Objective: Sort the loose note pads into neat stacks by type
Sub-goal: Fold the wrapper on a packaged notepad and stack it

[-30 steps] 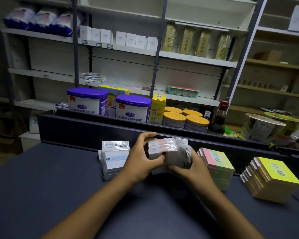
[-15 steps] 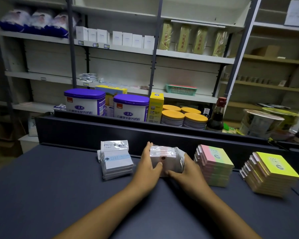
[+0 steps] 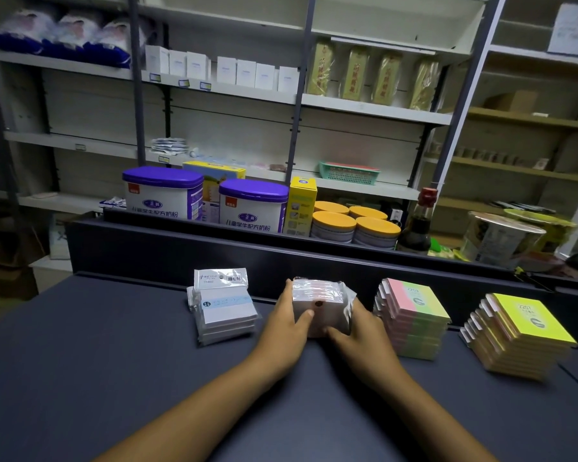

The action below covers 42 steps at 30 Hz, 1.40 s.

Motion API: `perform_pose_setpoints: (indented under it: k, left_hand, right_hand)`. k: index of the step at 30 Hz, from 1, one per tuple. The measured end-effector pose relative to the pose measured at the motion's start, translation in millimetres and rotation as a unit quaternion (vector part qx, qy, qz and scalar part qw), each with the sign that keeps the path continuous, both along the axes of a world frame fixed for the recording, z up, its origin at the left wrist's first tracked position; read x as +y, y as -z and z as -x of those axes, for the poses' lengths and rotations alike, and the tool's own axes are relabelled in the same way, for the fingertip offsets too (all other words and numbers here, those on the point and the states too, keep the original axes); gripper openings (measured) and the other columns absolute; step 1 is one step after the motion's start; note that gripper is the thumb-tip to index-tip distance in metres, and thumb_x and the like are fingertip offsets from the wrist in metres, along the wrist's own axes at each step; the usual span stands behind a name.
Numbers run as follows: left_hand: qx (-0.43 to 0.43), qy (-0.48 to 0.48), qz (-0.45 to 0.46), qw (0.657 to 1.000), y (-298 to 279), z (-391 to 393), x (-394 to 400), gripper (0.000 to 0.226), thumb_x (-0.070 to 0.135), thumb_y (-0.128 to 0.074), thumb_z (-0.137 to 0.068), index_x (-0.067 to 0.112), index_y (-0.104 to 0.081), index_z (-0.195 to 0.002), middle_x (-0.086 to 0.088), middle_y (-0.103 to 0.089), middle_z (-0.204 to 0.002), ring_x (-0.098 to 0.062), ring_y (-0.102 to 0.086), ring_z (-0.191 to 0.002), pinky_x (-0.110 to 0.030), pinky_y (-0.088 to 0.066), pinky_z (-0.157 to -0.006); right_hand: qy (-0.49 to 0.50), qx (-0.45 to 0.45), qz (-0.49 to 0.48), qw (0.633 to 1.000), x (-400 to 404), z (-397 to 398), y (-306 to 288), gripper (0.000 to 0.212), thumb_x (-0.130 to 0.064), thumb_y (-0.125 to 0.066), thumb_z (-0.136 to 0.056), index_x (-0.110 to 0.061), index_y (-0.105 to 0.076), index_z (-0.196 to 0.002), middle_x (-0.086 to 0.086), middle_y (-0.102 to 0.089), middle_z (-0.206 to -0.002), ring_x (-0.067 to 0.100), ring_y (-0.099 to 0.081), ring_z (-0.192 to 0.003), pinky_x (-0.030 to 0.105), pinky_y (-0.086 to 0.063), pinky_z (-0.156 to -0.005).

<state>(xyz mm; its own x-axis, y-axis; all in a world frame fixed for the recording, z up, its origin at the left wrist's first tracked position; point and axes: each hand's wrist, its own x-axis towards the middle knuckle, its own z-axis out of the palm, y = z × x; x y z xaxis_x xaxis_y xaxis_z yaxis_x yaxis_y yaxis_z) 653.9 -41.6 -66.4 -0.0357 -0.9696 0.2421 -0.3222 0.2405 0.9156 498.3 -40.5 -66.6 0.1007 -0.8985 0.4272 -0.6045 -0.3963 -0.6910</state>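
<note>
Sorting near completion: 4 stacks on the counter (image 3: pixel 80 361).
Left hand (image 3: pixel 286 323) and right hand (image 3: pixel 361 331) grip the wrapped white pad stack (image 3: pixel 317 300), squaring it at centre. Blue-banded stack (image 3: pixel 226 310), pink-green stack (image 3: pixel 412 316) marked "2209" and yellow stack (image 3: pixel 521 331) appear sorted; other labels illegible.

A wrapped stack of pads (image 3: pixel 317 303) is held on the counter (image 3: pixel 80 361) between left hand (image 3: pixel 286 323) and right hand (image 3: pixel 364 331).
</note>
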Motion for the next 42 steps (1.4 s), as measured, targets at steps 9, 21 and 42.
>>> perform_pose_setpoints:
  k: [9, 21, 42]
  left_hand:
    - [-0.023, 0.009, -0.004, 1.0, 1.9, 1.2, -3.3, 0.07, 0.012, -0.049, -0.1, 0.013, -0.008, -0.157, -0.001, -0.024, -0.161, -0.009, -0.025, -0.145, -0.007, -0.016, -0.103]
    - [-0.042, 0.006, 0.01, 0.999, 3.5, 0.8, -8.6, 0.07, 0.009, -0.048, -0.1, 0.008, -0.006, -0.156, -0.001, -0.017, -0.163, -0.009, -0.02, -0.146, -0.002, -0.011, -0.1]
    - [0.264, 0.043, -0.034, 0.963, -19.9, -8.5, 0.0, 0.041, 0.012, -0.064, -0.092, 0.022, -0.05, -0.13, -0.008, -0.064, -0.12, -0.018, -0.065, -0.109, -0.031, -0.059, -0.084]
  right_hand:
    - [0.001, 0.002, 0.011, 1.0, 1.4, -1.5, -0.6, 0.069, 0.001, -0.068, -0.081, -0.021, -0.046, -0.142, -0.034, -0.059, -0.107, -0.018, -0.057, -0.104, -0.004, -0.036, -0.08]
    - [0.011, -0.012, 0.039, 0.999, 1.7, -0.8, -3.2, 0.068, 0.005, -0.067, -0.079, -0.018, -0.048, -0.14, -0.031, -0.06, -0.111, -0.023, -0.053, -0.106, -0.004, -0.036, -0.084]
    - [-0.081, -0.432, -0.087, 0.894, -1.3, -2.0, -28.9, 0.047, -0.009, -0.073, -0.078, -0.004, -0.056, -0.122, 0.014, -0.071, -0.113, 0.02, -0.072, -0.101, 0.025, -0.059, -0.077]
